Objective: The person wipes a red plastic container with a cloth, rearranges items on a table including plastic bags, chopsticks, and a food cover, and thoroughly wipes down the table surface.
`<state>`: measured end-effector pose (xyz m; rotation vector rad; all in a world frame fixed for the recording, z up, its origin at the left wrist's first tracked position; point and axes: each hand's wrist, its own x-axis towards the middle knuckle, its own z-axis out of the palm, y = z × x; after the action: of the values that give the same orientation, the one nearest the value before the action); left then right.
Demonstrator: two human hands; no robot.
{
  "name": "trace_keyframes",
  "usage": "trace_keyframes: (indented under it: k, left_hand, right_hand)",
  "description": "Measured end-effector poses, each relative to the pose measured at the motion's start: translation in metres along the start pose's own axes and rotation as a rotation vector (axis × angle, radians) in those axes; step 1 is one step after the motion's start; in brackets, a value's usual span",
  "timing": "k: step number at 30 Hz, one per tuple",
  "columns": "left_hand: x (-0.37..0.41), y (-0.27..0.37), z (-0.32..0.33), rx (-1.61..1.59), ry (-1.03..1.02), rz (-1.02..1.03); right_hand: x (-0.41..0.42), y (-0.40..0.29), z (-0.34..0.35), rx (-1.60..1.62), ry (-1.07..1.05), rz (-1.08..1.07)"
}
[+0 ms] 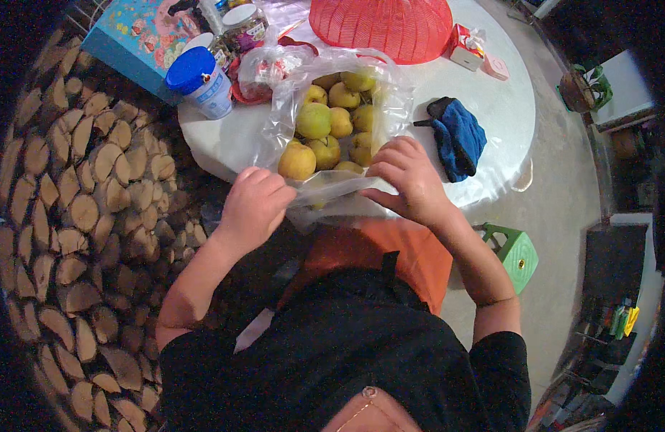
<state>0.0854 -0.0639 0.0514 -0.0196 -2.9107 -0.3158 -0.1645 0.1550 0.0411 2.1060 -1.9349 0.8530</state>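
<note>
A clear plastic bag (392, 116) lies on the white-covered round table with its mouth spread wide. Inside it are several yellow-green pears (313, 121), the nearest one a yellower fruit at the left. My left hand (258, 202) grips the bag's near rim at the left, its fingertips curled under and partly hidden. At the right side of the same rim, my right hand (405, 175) pinches the plastic between thumb and fingers. Between the two hands the near edge of the bag is drawn fairly taut in front of the pears.
On the table (219, 154) stand a blue-lidded tub (200, 81), jars (245, 27), a red mesh food cover (381, 27), a tissue box (466, 48) and a dark blue cloth item (457, 139). Stacked firewood (95, 162) rises at left. A green stool (513, 259) stands at right.
</note>
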Motion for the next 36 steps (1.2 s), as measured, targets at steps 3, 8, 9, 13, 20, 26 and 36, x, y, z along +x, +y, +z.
trace_keyframes:
  k: [3, 8, 9, 13, 20, 26, 36]
  left_hand:
    - [-0.004, 0.016, -0.003, -0.127, 0.235, -0.044]
    - [-0.012, 0.015, 0.018, -0.227, 0.576, -0.485]
    - [-0.009, 0.014, 0.023, -0.291, 0.585, -0.628]
    - [-0.004, 0.008, 0.039, -0.363, 0.571, -0.736]
    - [-0.018, 0.003, 0.047, -0.871, 0.452, -0.867]
    - [-0.036, -0.009, 0.054, -1.329, 0.524, -0.922]
    - [-0.039, -0.034, 0.093, -2.434, 0.508, -0.535]
  right_hand:
    - [-0.009, -0.013, 0.000, 0.049, 0.248, 0.216]
    - [-0.023, -0.017, 0.031, 0.574, 0.473, 0.848]
    - [-0.022, -0.014, 0.037, 0.763, 0.458, 0.984]
    - [-0.007, -0.025, 0.036, 1.030, 0.201, 1.206]
    - [-0.028, -0.019, 0.062, 1.237, 0.334, 1.104]
    - [-0.024, -0.030, 0.058, 1.870, 0.485, 1.265]
    - [-0.039, -0.008, 0.084, 1.914, 0.467, 1.188]
